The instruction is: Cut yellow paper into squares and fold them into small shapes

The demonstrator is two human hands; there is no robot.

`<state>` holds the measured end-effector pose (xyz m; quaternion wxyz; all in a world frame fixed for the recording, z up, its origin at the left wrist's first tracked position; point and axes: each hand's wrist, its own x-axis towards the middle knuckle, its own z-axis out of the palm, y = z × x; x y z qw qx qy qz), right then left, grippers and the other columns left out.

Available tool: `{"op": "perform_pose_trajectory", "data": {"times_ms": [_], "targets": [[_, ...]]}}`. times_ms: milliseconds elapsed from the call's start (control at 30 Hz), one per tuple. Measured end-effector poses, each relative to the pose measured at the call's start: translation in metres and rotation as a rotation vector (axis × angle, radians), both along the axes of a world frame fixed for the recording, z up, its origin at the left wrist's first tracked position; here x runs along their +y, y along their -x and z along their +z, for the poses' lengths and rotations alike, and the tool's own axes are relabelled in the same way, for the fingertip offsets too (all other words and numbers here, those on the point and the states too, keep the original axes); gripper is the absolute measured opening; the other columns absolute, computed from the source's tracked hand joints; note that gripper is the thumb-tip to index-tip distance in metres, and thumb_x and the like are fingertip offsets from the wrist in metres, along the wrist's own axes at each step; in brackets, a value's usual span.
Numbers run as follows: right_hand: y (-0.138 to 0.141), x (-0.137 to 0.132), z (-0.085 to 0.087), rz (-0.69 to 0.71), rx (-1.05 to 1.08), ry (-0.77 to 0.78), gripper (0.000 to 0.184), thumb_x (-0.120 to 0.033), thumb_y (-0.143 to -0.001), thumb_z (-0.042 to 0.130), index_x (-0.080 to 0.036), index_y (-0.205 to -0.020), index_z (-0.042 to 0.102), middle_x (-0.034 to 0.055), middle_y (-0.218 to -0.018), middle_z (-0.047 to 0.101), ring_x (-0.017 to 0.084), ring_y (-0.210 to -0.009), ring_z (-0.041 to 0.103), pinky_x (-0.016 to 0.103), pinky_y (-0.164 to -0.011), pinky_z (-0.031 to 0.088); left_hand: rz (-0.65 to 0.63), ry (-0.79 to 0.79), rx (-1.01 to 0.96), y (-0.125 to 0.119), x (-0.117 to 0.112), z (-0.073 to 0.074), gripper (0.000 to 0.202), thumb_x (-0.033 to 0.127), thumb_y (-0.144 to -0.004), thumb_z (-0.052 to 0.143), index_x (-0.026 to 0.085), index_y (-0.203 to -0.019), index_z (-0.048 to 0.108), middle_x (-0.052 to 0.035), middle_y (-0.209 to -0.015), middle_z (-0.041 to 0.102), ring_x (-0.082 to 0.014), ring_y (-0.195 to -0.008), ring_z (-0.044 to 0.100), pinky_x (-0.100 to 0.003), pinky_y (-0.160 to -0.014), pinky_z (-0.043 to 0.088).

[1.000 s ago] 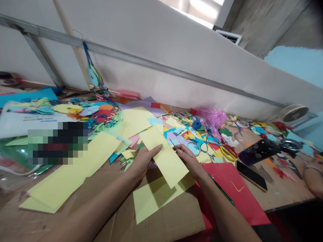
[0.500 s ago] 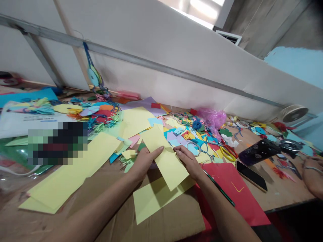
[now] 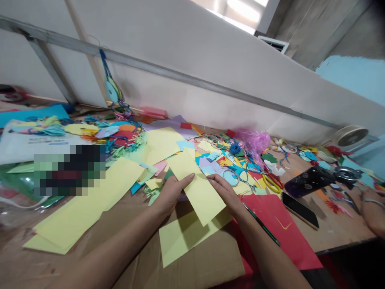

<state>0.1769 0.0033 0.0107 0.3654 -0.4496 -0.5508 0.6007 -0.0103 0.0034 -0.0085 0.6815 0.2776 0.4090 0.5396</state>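
Note:
My left hand point(image 3: 173, 194) grips a pale yellow paper strip point(image 3: 200, 188) by its left edge, thumb on top and fingers underneath. At the strip's right edge is my right hand point(image 3: 222, 190), its fingers closed together. A thin dark tip shows just beyond those fingers; what they hold is mostly hidden. The strip is tilted above another yellow sheet point(image 3: 177, 241), which lies on a brown cardboard piece point(image 3: 216, 265). Under my right forearm lie a red sheet point(image 3: 291, 237) and a dark green pen point(image 3: 266, 228).
Long yellow strips point(image 3: 99, 196) lie to the left. Behind my hands are colourful paper scraps point(image 3: 210, 162), a blue yarn ball point(image 3: 234, 148) and yellow-handled scissors point(image 3: 270, 184). A phone point(image 3: 300, 210), a dark bottle point(image 3: 309, 180) and another person's hand point(image 3: 371, 212) are at right.
The paper strip's lower end has risen very slightly. My right fingers have shifted a little at its edge, while my left hand keeps the same hold.

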Motion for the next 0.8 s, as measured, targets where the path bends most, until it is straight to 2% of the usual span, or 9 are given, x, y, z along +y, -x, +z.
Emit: {"op": "perform_pose_trajectory", "data": {"times_ms": [367,800], "targets": [[-0.0031,0.0001,0.0018,-0.001,-0.143,-0.141,0.035,-0.056,-0.092,0.058,-0.022,-0.098,0.062,-0.0004,-0.084,0.057,0.015,-0.073,0.05,0.026,-0.063,0.039,0.001,-0.063,0.027,-0.0012,0.0019,-0.0078,0.053,0.043,-0.068,0.088,0.008,-0.105,0.075,-0.0175,-0.102,0.079,-0.0279,-0.084,0.076,-0.034,-0.072,0.06],[-0.0027,0.0006,0.0016,-0.015,-0.2,-0.188,0.034,-0.054,-0.093,0.056,-0.021,-0.098,0.062,0.0001,-0.084,0.058,0.016,-0.075,0.05,0.027,-0.065,0.04,0.007,-0.007,0.027,-0.0016,-0.002,-0.0011,0.056,0.042,-0.063,0.091,0.008,-0.104,0.076,-0.0182,-0.102,0.079,-0.0287,-0.083,0.076,-0.032,-0.066,0.06]]}}
